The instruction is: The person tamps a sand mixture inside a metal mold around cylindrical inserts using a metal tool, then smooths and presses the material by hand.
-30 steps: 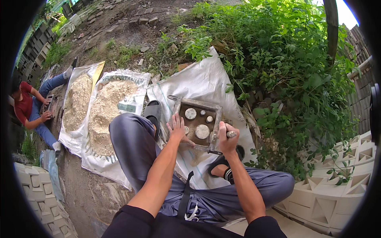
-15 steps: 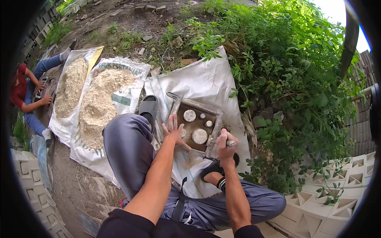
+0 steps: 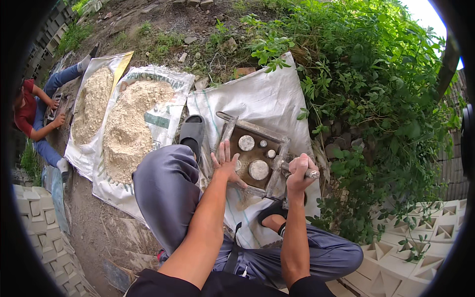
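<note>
A rectangular mould frame (image 3: 279, 171), its bars caked in grey, lies on a white woven sack (image 3: 267, 96) in front of me. Inside are a brown base and several round pale discs, the larger ones including one disc (image 3: 259, 170) near the middle. My left hand (image 3: 227, 166) rests with fingers spread over the mould's left side, partly covering another disc. My right hand (image 3: 300, 175) is wrapped round a short, grey-caked rod-like tool (image 3: 312, 174), just right of the frame. The tool's inner end is by the frame's right bar; I cannot tell whether they touch.
Two sacks with pale powder heaps (image 3: 129, 128) lie to the left. Beyond them a co-worker in a red shirt (image 3: 24, 116) handles a small frame. Dense green plants (image 3: 366, 99) crowd the right, pale patterned blocks (image 3: 415, 232) the lower right. A dark sandal (image 3: 192, 131) is beside my knee.
My right hand and the tool have moved rightward, a little away from the frame. My left hand stays on the mould. The whole view has shifted slightly.
</note>
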Tool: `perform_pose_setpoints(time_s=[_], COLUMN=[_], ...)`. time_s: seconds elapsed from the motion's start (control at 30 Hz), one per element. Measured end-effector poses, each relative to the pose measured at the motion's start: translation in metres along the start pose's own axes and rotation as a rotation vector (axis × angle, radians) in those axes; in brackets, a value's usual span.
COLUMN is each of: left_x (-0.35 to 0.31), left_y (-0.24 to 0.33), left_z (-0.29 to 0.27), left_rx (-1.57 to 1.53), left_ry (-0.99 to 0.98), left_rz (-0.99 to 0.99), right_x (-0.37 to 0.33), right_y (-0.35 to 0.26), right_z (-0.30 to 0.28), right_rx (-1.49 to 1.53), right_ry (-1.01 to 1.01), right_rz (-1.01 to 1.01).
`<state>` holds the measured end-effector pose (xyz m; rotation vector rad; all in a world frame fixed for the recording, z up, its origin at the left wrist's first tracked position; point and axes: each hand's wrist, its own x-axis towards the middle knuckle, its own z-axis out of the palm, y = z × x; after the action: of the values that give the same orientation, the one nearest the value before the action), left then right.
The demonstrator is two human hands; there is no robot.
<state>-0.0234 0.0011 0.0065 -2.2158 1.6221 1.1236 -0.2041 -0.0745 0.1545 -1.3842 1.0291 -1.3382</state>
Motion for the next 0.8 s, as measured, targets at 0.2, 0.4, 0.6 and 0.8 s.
perform_pose_setpoints(time_s=[0.2, 0.4, 0.6, 0.8], left_x=[-0.002, -0.003, 0.000, 0.003], left_y=[-0.005, 0.001, -0.005, -0.008], left_z=[-0.001, -0.008, -0.001, 0.005], left_rx=[-0.027, -0.031, -0.022, -0.026], left_ry=[-0.007, -0.013, -0.021, 0.010], left_rz=[-0.022, 0.011, -0.006, -0.009], right_x=[0.015, 0.026, 0.032, 0.051], right_y=[0.004, 0.041, 0.025, 0.032], right_z=[0.015, 0.001, 0.008, 0.003], right_rx=[-0.231, -0.275, -0.065, -0.118], right_ry=[-0.109, -0.189, -0.039, -0.175], right_rz=[-0.034, -0.035, 0.016, 0.053])
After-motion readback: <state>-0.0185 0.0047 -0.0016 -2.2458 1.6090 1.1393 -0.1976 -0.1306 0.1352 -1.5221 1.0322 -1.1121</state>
